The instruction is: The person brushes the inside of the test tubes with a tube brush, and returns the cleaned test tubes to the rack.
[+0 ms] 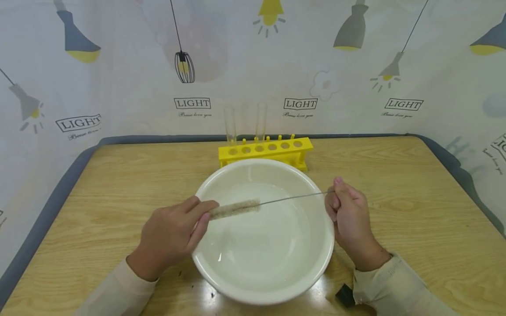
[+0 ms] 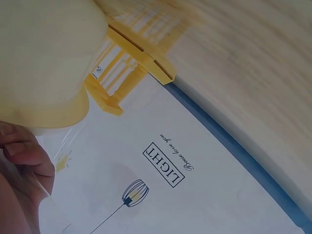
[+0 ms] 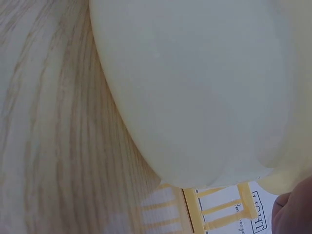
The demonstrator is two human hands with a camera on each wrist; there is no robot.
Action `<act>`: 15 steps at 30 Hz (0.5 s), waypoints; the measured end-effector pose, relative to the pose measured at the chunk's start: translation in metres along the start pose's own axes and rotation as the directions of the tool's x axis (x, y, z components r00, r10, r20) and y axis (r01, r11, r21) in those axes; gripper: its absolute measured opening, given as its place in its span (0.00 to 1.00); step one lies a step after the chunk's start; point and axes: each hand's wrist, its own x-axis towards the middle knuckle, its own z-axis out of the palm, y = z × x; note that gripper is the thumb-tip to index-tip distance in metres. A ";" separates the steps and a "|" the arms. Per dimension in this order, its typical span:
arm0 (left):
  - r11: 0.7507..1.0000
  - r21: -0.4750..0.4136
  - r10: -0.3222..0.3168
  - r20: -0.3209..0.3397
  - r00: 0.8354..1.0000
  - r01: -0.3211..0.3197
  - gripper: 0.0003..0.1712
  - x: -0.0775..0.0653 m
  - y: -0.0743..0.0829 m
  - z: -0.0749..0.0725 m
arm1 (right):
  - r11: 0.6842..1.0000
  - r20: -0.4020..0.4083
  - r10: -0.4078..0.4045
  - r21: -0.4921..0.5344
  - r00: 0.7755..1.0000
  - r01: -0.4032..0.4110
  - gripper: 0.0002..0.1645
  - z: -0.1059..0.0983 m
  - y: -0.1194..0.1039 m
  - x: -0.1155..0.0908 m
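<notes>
Over the basin, a test tube brush point(image 1: 235, 210) lies nearly level, its pale bristles to the left and its thin wire handle running right. My left hand point(image 1: 174, 230) grips the bristled end between thumb and fingers. Near the basin's right rim, my right hand point(image 1: 349, 215) pinches the end of the wire. Below them stands a white basin point(image 1: 205, 267) holding clear liquid. In the left wrist view, part of the left hand point(image 2: 27, 156) shows with a clear sliver beside its fingers; I cannot tell what it is. Only a bit of the right hand point(image 3: 295, 212) appears in the right wrist view.
Behind the basin, a yellow test tube rack point(image 1: 272, 147) holds two clear test tubes point(image 1: 261, 120). A small black object point(image 1: 345, 295) lies by the right sleeve. A patterned curtain point(image 1: 245, 66) hangs beyond the wooden table's point(image 1: 415, 210) far edge.
</notes>
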 end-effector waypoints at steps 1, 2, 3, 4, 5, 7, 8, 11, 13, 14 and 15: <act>1.000 0.000 0.000 0.000 1.000 0.000 0.19 0.000 0.000 0.000 | 1.000 -0.012 0.003 -0.001 1.000 -0.003 0.29 0.000 0.000 0.000; 1.000 -0.001 -0.001 0.001 1.000 0.001 0.19 0.000 0.000 0.000 | 1.000 -0.012 0.002 0.007 1.000 -0.002 0.29 0.000 0.000 0.000; 1.000 -0.001 -0.001 0.001 1.000 0.001 0.19 0.000 0.000 0.000 | 1.000 -0.008 0.000 0.019 1.000 0.001 0.29 0.000 0.000 0.000; 1.000 -0.002 -0.003 0.002 1.000 0.003 0.19 0.000 0.000 0.000 | 1.000 -0.007 -0.006 0.023 1.000 0.006 0.29 0.001 0.000 0.000; 1.000 -0.002 -0.006 0.006 1.000 0.006 0.19 0.000 0.000 0.000 | 0.999 -0.004 -0.013 0.030 1.000 0.014 0.29 0.001 0.000 0.000; 1.000 -0.003 -0.012 0.010 1.000 0.012 0.19 0.000 0.000 0.000 | 0.999 -0.004 -0.029 0.020 1.000 0.029 0.29 0.001 0.001 0.000; 1.000 -0.003 -0.014 0.011 1.000 0.014 0.19 0.000 0.000 -0.001 | 0.999 0.006 -0.039 0.015 0.999 0.038 0.29 0.001 0.001 0.000; 1.000 -0.001 -0.016 0.009 1.000 0.016 0.19 0.000 0.000 0.000 | 0.999 0.010 -0.052 -0.015 0.999 0.052 0.29 0.001 0.001 0.000; 1.000 -0.001 -0.013 0.003 1.000 0.013 0.19 0.000 -0.001 0.000 | 0.998 0.007 -0.046 -0.036 0.999 0.046 0.28 0.001 0.001 -0.001; 1.000 -0.001 -0.011 0.000 1.000 0.011 0.19 0.000 -0.001 0.000 | 0.998 0.003 -0.040 -0.040 0.999 0.040 0.28 0.001 0.000 -0.001; 1.000 -0.002 -0.009 -0.003 1.000 0.009 0.19 0.000 -0.001 0.000 | 0.998 -0.013 -0.031 -0.047 0.999 0.030 0.29 0.001 0.000 -0.001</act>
